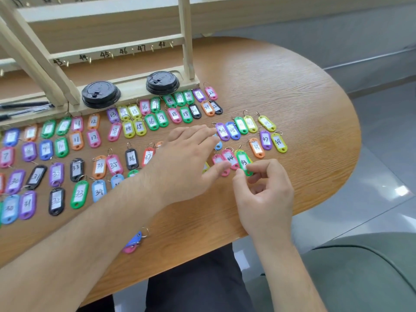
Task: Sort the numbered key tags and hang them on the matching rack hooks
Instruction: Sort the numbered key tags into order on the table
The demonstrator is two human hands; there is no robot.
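Note:
Many coloured numbered key tags lie in ordered rows on the wooden table [281, 82]. My right hand [263, 192] pinches the lower end of a green tag marked 43 [243, 162] between thumb and forefinger. Beside it lie a pink tag marked 44 [230, 158] and another pink tag [218, 159]. My left hand [182, 161] hovers flat with straight fingers over the middle tags, hiding several; its fingertips reach toward a purple tag 44 [222, 131]. The wooden rack [117, 49] stands at the back, with small hooks under the numbers 43 to 48.
Two black cup lids [100, 93] [162, 82] sit on the rack's base. Black pens [24, 106] lie at the left. A blue and a pink tag [134, 243] lie apart near the table's front edge. A green chair [364, 273] stands at lower right.

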